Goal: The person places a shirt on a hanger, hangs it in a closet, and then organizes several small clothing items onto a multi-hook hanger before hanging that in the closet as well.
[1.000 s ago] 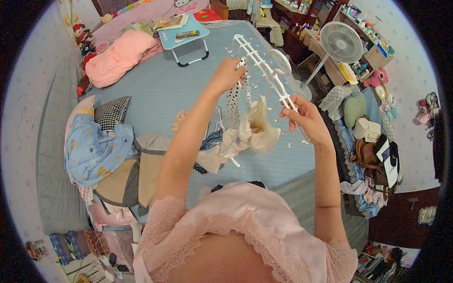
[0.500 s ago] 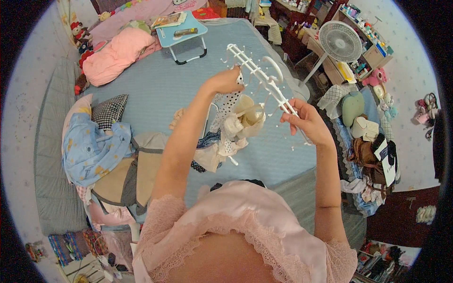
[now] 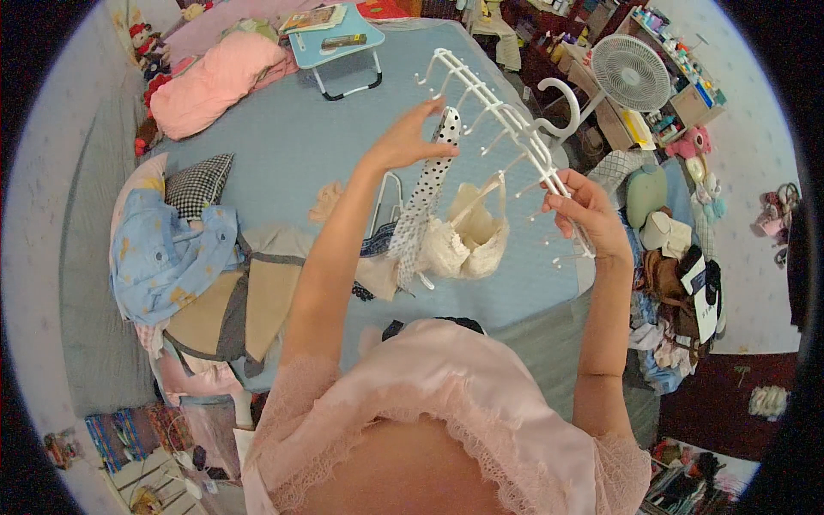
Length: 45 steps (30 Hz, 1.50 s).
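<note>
My right hand grips the near end of a long white multi-hook hanger, held out over the blue bed. My left hand is raised by the hanger's middle hooks, fingers on the top of a white polka-dot strip of cloth that dangles from it. A cream lace bra hangs by its straps from the hooks just to the right of the strip.
A pile of clothes lies on the bed's left side beside a checked pillow. A small blue folding table and pink blanket sit at the far end. A white fan and cluttered items line the right.
The hanger has been raised and tilted. The polka-dot strip now hangs straight from a hook under my left hand, and the bra has swung clear to its right.
</note>
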### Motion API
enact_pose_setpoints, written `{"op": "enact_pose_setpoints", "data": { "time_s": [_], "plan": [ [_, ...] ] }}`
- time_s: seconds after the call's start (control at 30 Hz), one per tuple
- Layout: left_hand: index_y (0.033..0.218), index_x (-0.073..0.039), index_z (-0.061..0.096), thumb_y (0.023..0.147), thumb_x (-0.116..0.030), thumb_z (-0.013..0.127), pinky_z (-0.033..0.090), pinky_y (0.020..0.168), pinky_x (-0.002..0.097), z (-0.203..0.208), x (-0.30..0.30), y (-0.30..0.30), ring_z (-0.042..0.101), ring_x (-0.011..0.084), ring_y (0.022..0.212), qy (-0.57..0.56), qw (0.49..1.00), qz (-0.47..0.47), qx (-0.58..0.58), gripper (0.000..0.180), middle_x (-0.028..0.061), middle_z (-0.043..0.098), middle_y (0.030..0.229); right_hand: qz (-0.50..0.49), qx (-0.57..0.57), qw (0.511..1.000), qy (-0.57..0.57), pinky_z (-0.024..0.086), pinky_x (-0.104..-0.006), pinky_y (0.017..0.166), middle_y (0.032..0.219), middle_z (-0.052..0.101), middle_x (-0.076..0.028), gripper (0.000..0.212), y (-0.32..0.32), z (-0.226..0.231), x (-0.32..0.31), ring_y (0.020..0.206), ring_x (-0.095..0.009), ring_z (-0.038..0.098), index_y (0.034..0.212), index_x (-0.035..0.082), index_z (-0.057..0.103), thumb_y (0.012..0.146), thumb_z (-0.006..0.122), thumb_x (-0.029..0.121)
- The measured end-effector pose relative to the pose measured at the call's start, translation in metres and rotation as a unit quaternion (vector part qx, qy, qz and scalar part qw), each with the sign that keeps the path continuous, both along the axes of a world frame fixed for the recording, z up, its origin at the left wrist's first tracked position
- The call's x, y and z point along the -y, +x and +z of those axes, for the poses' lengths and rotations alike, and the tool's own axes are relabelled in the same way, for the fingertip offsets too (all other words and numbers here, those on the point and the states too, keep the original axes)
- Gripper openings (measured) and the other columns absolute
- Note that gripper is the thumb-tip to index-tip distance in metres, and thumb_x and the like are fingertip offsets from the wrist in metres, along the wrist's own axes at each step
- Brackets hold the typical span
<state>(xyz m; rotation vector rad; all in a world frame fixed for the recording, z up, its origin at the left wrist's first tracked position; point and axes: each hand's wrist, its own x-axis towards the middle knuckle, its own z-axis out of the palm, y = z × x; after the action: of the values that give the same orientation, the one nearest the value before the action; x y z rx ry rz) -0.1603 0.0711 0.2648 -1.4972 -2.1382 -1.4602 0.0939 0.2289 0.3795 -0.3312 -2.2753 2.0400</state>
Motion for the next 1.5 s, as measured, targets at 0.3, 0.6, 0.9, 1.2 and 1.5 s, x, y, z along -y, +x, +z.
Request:
{"op": "enact_pose_setpoints", "data": {
  "time_s": [0.3, 0.6, 0.9, 1.2, 1.5],
  "plan": [
    [0.096, -0.004, 0.061, 0.076, -0.026, 0.061, 0.043, 0.07, 0.0349, -0.073, -0.004, -0.001, 0.058, 0.026, 0.078, -0.181, 0.965, -0.028, 0.187, 0.03, 0.0128, 0.061, 0.086, -0.077, -0.036, 0.996, 0.023, 0.032, -0.016, 0.043, 0.075, 0.057, -0.004, 0.023, 0.017, 0.017, -0.02, 0.047, -0.004, 0.041, 0.099, 0.0, 0.052, 0.08, 0.058, 0.012],
    [0.081, -0.001, 0.063, 0.069, -0.024, 0.06, 0.044, 0.076, 0.043, -0.303, 0.078, -0.005, 0.055, 0.0374, 0.084, -0.42, 0.895, 0.079, 0.128, 0.025, 0.0193, 0.059, 0.087, -0.198, -0.043, 0.979, 0.013, 0.031, -0.0159, 0.043, 0.075, 0.057, -0.004, 0.023, 0.022, -0.007, -0.039, 0.047, -0.004, 0.041, 0.099, 0.0, 0.052, 0.08, 0.057, 0.012],
    [0.108, -0.016, 0.058, 0.079, -0.019, 0.049, 0.036, 0.092, 0.0443, -0.419, 0.088, 0.027, 0.04, 0.034, 0.115, -0.593, 0.766, 0.041, 0.245, 0.031, 0.0161, 0.036, 0.131, -0.222, 0.053, 0.974, -0.011, 0.037, -0.0183, 0.045, 0.074, 0.059, -0.005, 0.019, -0.003, -0.083, -0.032, 0.048, -0.005, 0.046, 0.095, 0.001, 0.053, 0.08, 0.06, 0.011],
    [0.111, -0.016, 0.056, 0.077, -0.024, 0.054, 0.033, 0.089, 0.0509, -0.405, 0.063, 0.028, 0.038, 0.0328, 0.114, -0.555, 0.774, 0.099, 0.289, 0.035, 0.0106, 0.04, 0.126, -0.257, 0.08, 0.962, -0.038, 0.037, -0.0188, 0.044, 0.072, 0.059, -0.006, 0.017, -0.017, -0.108, -0.031, 0.048, -0.007, 0.047, 0.092, 0.002, 0.053, 0.08, 0.06, 0.012],
    [0.095, -0.001, 0.063, 0.081, -0.015, 0.058, 0.043, 0.07, 0.0225, -0.228, 0.033, -0.074, 0.053, 0.008, 0.075, -0.038, 0.809, 0.002, 0.587, 0.02, -0.0001, 0.061, 0.081, -0.234, 0.048, 0.97, -0.045, 0.042, -0.0199, 0.049, 0.079, 0.056, -0.003, 0.021, -0.049, -0.123, -0.024, 0.06, -0.007, 0.051, 0.097, 0.001, 0.052, 0.078, 0.061, 0.007]
  ]
}}
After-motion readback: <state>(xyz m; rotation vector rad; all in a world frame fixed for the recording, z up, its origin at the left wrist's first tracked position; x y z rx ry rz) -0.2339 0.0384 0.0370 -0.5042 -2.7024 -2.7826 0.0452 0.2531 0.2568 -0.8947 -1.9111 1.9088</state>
